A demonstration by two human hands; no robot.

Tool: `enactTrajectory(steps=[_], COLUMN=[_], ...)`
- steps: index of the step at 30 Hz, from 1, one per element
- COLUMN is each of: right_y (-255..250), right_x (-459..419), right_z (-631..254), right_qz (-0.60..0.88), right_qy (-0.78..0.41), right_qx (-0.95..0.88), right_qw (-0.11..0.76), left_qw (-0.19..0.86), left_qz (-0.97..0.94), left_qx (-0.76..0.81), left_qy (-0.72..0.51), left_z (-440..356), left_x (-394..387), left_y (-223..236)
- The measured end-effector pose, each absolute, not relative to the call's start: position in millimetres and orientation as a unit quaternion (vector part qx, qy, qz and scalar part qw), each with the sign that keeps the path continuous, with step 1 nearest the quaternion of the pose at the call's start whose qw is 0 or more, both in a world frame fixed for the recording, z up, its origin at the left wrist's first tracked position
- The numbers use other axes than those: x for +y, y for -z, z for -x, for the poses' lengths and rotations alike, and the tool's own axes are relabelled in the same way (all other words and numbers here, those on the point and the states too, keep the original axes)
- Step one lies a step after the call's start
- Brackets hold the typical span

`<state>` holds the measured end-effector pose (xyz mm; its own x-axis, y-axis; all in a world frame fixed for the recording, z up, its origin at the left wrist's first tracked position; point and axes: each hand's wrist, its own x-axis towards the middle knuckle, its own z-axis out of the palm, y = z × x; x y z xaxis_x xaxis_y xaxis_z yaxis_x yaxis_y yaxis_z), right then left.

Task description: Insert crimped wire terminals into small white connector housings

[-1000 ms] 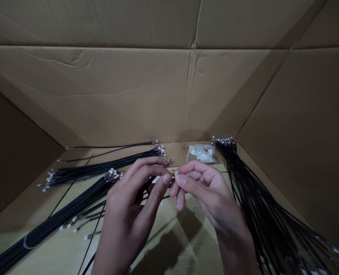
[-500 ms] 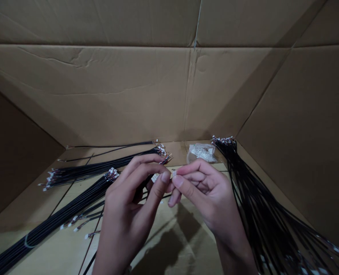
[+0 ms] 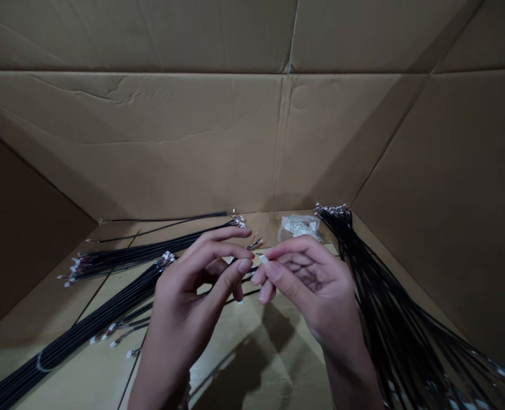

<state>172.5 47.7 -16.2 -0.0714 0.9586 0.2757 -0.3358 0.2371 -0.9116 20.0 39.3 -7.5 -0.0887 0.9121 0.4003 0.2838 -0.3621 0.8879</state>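
A small white plastic connector (image 3: 262, 259) sits near the middle of the frame, pinched tight in the fingertips of the right hand (image 3: 314, 287). The left hand (image 3: 192, 279) is half open just beside it; you cannot tell if it holds anything. Black wires (image 3: 374, 279) lie in bunches on both sides, and a clear bag of white pieces (image 3: 299, 228) lies ahead, inside a cardboard box (image 3: 150, 142).

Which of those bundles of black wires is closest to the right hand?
The loose, fanned-out bundle of black wires just beside the right hand; the other bundles all lie left of the hands.
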Motion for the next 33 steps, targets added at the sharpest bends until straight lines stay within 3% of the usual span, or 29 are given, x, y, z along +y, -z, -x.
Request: enactTrajectory(steps=[8,22,29,33], right_y=[23,22,35,47], right_x=[51,55,53,54], right_z=[-176,-168,-160,-162], right_qz=[0.286,0.329,0.328,0.342], right_qy=[-0.566,-0.498,-0.394,-0.322], right_qx=[-0.474,-0.501,-0.538,-0.576], right_qw=[0.611,0.626,0.67,0.669], left_qw=[0.334,0.496,0.378,0.291], left_qz=[-0.575,-0.518,-0.5,-0.612], left_qx=[0.465,0.435,0.426,0.406], left_qy=[-0.584,-0.544,-0.652,-0.613], left_z=[-21,-19,-35,-32], left_x=[40,42,35,35], left_y=[10,10,14,16])
